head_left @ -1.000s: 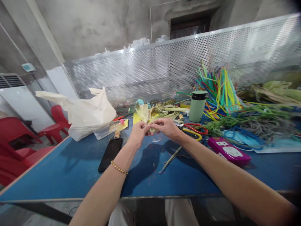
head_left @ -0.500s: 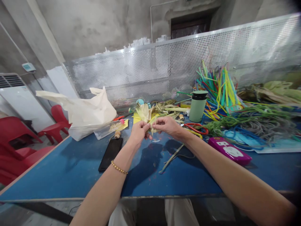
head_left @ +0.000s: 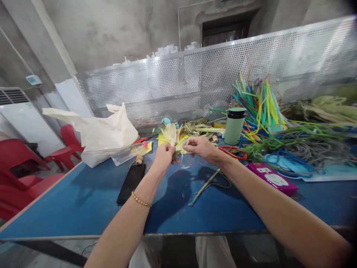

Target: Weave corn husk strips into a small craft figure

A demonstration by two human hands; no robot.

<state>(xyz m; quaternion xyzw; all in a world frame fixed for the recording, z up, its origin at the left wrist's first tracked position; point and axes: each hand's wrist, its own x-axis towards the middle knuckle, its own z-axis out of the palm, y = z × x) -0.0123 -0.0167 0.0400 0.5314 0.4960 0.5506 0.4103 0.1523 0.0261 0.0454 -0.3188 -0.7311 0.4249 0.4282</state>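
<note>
Both my hands are raised over the middle of the blue table (head_left: pixel 83 201). My left hand (head_left: pixel 164 156) pinches one end of a pale yellow-green husk strip (head_left: pixel 180 147). My right hand (head_left: pixel 201 148) pinches the other end, its fingers curled. The strip is spread between the two hands. A gold bracelet circles my left wrist. Behind the hands lies a pile of pale husk leaves (head_left: pixel 192 128).
A black phone (head_left: pixel 131 178) lies left of my hands, beside a white plastic bag (head_left: pixel 103 136). A green flask (head_left: pixel 234 125), red scissors (head_left: pixel 232 152), a purple case (head_left: pixel 272 178) and heaps of coloured cords (head_left: pixel 262 104) are on the right. A perforated metal screen (head_left: pixel 195 78) backs the table. Red chairs stand at left.
Both hands have risen slightly and moved a little apart, and the husk strip between them now shows more fully spread.
</note>
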